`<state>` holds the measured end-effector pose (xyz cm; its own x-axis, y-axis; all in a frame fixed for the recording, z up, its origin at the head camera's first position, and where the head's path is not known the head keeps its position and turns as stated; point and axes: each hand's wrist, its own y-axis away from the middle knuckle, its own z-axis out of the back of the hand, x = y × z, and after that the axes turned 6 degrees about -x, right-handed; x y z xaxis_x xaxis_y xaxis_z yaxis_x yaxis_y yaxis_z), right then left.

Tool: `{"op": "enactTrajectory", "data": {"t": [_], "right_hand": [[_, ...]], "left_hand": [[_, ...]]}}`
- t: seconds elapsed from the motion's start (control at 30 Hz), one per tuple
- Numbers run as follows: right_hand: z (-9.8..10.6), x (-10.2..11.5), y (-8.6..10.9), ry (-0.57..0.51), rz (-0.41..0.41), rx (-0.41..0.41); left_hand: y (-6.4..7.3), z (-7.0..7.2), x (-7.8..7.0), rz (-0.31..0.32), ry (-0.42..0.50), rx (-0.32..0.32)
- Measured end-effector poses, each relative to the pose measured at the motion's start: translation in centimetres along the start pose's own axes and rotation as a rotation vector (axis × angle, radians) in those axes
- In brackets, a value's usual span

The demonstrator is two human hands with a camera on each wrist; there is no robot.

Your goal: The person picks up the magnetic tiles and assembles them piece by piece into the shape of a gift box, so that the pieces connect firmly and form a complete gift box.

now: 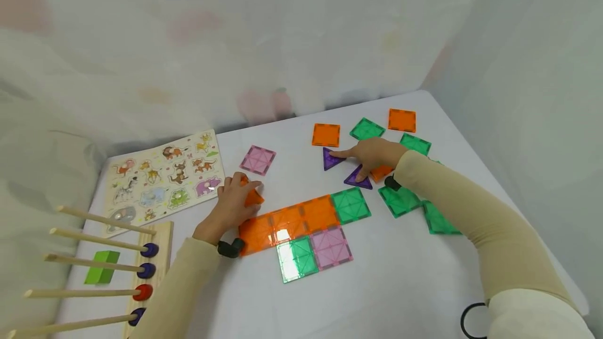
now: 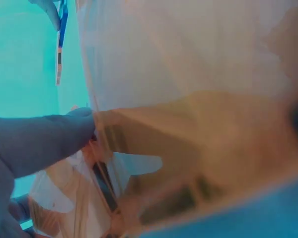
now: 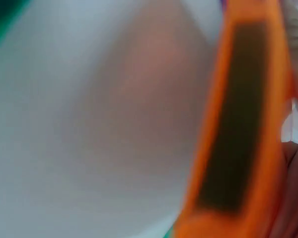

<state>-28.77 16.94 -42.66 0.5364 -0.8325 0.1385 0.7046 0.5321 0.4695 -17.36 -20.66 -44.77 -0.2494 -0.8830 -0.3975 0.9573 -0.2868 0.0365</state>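
In the head view my left hand grips an orange magnetic tile, tilted up off the table. The left wrist view has this see-through tile filling much of the frame, with the thumb at its edge. My right hand rests its index finger on one purple triangle tile and its thumb on another purple triangle. Its other fingers hold an orange tile against the palm, partly hidden in the head view. Between the hands lies a flat tile arrangement: orange squares, green squares and a pink square.
A loose pink tile lies at the back. Orange and green tiles lie around the right arm. On the left are an animal puzzle board, a wooden peg rack and a green block.
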Motion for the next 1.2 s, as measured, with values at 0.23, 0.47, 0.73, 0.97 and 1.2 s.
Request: {"op": "enactTrajectory", "data": {"t": [0.23, 0.47, 0.73, 0.97, 1.2], "right_hand": [[0.3, 0.2, 0.1, 0.013, -0.017, -0.037], [1.6, 2.8, 4.4, -0.097, 0.030, -0.341], [-3.1, 10.3, 10.0, -0.159, 0.201, -0.372], [-8.4, 12.0, 10.8, -0.134, 0.222, -0.376], [-8.3, 10.5, 11.6, -0.072, 0.251, -0.578]], "left_hand": [[0.6, 1.0, -0.2, -0.013, -0.055, 0.003], [1.7, 3.0, -2.7, -0.102, -0.110, -0.004], [8.6, 2.3, -7.2, -0.335, -0.112, 0.082], [12.7, -1.1, -7.7, -0.396, -0.192, 0.083], [12.9, -2.6, -6.9, -0.352, -0.106, -0.043]]}}
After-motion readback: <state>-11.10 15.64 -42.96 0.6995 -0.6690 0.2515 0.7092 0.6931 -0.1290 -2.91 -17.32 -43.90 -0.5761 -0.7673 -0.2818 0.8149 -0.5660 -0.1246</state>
